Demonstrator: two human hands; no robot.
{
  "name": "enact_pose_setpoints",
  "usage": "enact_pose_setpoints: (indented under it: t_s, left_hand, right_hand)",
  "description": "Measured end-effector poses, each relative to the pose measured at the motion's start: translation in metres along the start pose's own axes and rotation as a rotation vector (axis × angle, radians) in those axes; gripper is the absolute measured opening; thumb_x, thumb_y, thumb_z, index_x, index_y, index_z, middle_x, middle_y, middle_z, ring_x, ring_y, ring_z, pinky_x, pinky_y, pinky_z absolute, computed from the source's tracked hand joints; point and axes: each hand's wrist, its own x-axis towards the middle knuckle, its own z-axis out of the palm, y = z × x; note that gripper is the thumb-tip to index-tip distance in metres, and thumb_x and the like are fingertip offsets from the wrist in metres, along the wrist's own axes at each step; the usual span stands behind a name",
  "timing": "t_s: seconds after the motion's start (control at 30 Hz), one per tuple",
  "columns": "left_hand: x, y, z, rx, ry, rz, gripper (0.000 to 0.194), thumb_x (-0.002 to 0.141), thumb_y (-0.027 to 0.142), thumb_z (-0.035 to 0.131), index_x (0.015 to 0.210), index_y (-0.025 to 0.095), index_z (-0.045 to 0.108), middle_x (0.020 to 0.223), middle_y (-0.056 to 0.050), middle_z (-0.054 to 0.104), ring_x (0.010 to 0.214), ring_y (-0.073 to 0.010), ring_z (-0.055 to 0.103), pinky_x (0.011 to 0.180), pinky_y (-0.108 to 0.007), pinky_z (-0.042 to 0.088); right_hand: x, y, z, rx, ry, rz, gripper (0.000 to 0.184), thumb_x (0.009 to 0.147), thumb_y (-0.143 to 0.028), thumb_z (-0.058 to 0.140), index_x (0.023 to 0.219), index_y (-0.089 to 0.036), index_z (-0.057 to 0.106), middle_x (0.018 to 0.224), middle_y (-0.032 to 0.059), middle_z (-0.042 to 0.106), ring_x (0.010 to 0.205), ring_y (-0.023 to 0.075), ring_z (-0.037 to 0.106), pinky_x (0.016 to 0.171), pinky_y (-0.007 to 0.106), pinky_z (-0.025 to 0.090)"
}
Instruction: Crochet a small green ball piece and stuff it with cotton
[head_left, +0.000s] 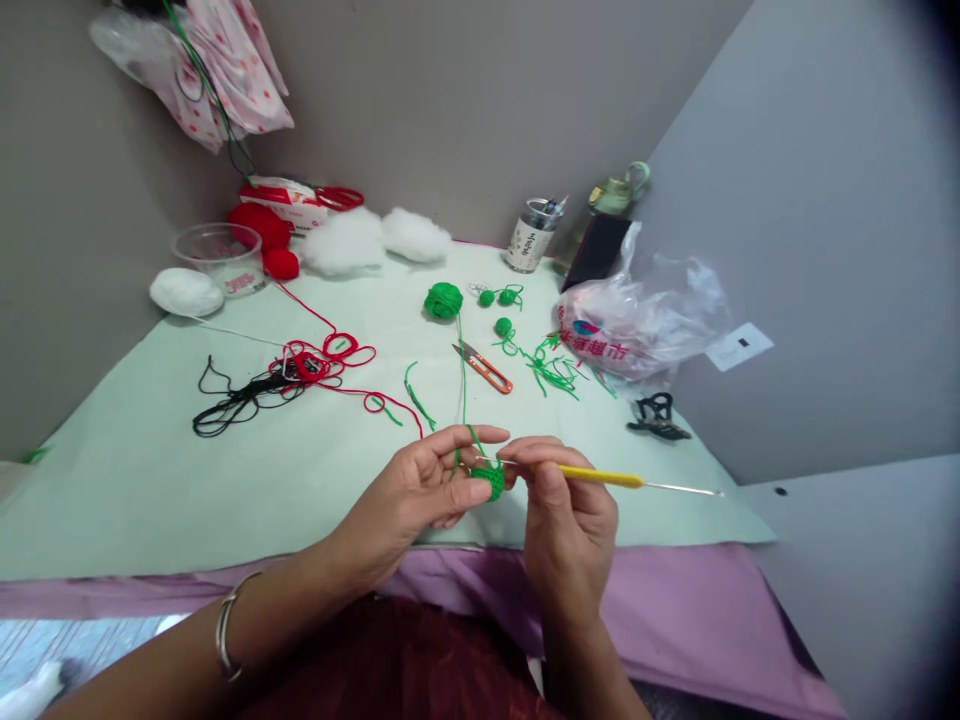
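Near the table's front edge, my left hand pinches a small round green crochet piece between thumb and fingers. Green yarn runs over its raised index finger and back to a green yarn ball. My right hand grips a crochet hook with a yellow handle, held almost level. The hook's thin metal tip lies at the top of the green piece, by the yarn; whether it passes through a stitch is too small to tell. Orange-handled thread snips lie beyond my hands.
Small green crocheted balls and yarn scraps lie to the right, near a plastic bag and a black hair claw. Tangled red yarn and black cord lie left. White stuffing and a pen jar stand behind.
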Motion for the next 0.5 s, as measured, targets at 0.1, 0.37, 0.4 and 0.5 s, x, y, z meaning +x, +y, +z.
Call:
enact_pose_setpoints:
  t_s: [0.1,0.37,0.4,0.5]
  left_hand:
    - [-0.001,-0.001,-0.002,0.067,0.009,0.027,0.039,0.086,0.034,0.086,0.123,0.023,0.078,0.085,0.001,0.060,0.061,-0.0068,0.039,0.054,-0.022,0.028]
    - [-0.001,-0.004,-0.006,0.256,0.110,0.112,0.034,0.089,0.034,0.081,0.122,0.027,0.078,0.081,0.004,0.054,0.067,-0.0097,0.041,0.060,-0.024,0.031]
    - [-0.002,-0.003,-0.005,0.287,0.122,0.116,0.034,0.089,0.032,0.080,0.122,0.026,0.077,0.077,0.004,0.051,0.066,-0.0101,0.040,0.061,-0.024,0.031]
    - [-0.003,-0.001,-0.001,0.391,0.189,0.148,0.034,0.088,0.027,0.077,0.122,0.023,0.077,0.067,0.007,0.043,0.065,-0.0111,0.039,0.064,-0.025,0.033]
  right_hand:
    - [-0.001,0.002,0.001,0.026,-0.006,0.029,0.018,0.106,-0.025,0.061,0.101,-0.026,0.079,0.094,0.0017,0.076,0.080,0.0145,0.066,0.074,0.028,0.054]
    - [0.002,-0.004,-0.002,0.051,-0.022,0.022,0.023,0.109,-0.027,0.055,0.097,-0.025,0.075,0.090,-0.0004,0.075,0.076,0.0118,0.067,0.073,0.026,0.055]
    - [0.001,-0.006,-0.003,-0.001,-0.030,-0.001,0.023,0.109,-0.025,0.054,0.098,-0.025,0.075,0.091,-0.0005,0.075,0.076,0.0119,0.067,0.073,0.026,0.056]
    - [-0.001,-0.012,-0.003,-0.231,-0.065,-0.131,0.023,0.108,-0.017,0.053,0.104,-0.025,0.074,0.093,0.0006,0.076,0.081,0.0131,0.069,0.074,0.027,0.057]
